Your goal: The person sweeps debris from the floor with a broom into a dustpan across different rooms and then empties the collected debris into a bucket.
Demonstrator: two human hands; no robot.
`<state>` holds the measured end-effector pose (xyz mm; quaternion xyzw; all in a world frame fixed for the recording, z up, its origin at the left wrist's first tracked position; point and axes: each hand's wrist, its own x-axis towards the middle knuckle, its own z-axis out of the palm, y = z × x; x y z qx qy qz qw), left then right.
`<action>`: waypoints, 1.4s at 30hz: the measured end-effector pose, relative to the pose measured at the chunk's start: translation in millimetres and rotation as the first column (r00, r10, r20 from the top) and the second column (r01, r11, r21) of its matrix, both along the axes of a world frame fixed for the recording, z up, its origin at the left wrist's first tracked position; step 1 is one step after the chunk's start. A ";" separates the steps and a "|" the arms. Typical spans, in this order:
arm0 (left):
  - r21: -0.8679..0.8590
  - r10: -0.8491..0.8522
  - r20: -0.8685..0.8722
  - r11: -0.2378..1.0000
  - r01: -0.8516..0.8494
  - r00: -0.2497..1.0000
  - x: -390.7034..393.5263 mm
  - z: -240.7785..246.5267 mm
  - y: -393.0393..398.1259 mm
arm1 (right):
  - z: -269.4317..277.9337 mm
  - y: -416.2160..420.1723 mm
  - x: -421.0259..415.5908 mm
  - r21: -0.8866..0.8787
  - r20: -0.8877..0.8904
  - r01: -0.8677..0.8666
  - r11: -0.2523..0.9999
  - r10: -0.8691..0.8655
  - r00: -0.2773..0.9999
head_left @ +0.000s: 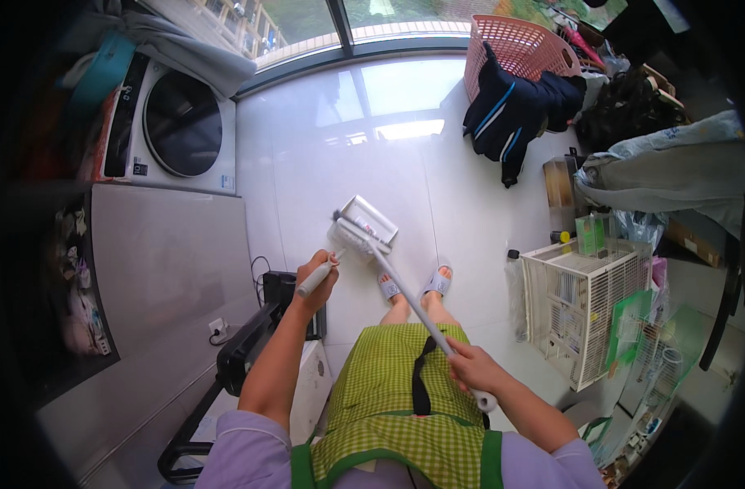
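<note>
My left hand (318, 282) is closed around the grey handle of a long-handled dustpan (381, 221), whose white pan rests on the tiled floor. A broom (416, 305) with a light grey stick slants down from my right hand (472, 368), which grips it near its rounded end. The broom's bristle head lies at the near edge of the pan and partly covers it. Something small with coloured marks shows inside the pan; what it is cannot be told. Both slippered feet stand just behind the pan.
A front-loading washing machine (182, 122) stands at left beside a grey cabinet (176, 263). A pink laundry basket (519, 46) with dark clothing (507, 116) hanging over it is at upper right. A white wire cage (583, 305) stands right; a black-framed object (244, 354) is near my left arm.
</note>
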<state>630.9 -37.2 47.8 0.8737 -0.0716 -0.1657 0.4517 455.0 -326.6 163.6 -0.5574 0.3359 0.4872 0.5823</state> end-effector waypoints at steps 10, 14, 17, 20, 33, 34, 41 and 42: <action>-0.224 0.268 0.019 0.940 -0.257 0.963 -28.3 -47.9 -61.3 | -1.3 -16.3 9.3 -0.213 0.210 -0.059 0.975 0.105 0.972; -0.321 0.305 -0.066 0.895 -0.309 0.950 -53.2 -58.9 -87.8 | -27.5 2.8 40.1 -0.284 0.236 -0.078 0.956 0.149 0.960; -0.289 0.259 -0.049 0.921 -0.262 0.965 -78.2 -77.3 -87.9 | -48.5 18.6 60.4 -0.364 0.238 -0.208 0.908 0.306 0.922; -0.257 0.230 -0.112 0.933 -0.252 0.967 -96.2 -74.7 -89.0 | -60.8 22.2 77.5 -0.381 0.178 -0.255 0.889 0.341 0.923; -0.184 0.296 -0.007 0.939 -0.292 0.955 -104.1 -89.6 -98.3 | 44.0 -45.1 87.8 -0.216 0.050 -0.311 0.926 0.328 0.943; -0.152 0.295 -0.032 0.943 -0.296 0.955 -99.9 -94.5 -96.6 | 62.5 -49.8 80.1 -0.190 0.058 -0.261 0.947 0.276 0.959; -0.243 0.414 -0.037 0.879 -0.410 0.910 -32.3 -72.9 -93.2 | 124.3 -47.9 -51.7 -0.119 0.043 0.302 0.946 -0.299 0.953; -0.269 0.407 -0.058 0.873 -0.407 0.911 -19.7 -66.5 -93.8 | 131.7 -42.9 -65.3 -0.123 0.034 0.372 0.920 -0.370 0.928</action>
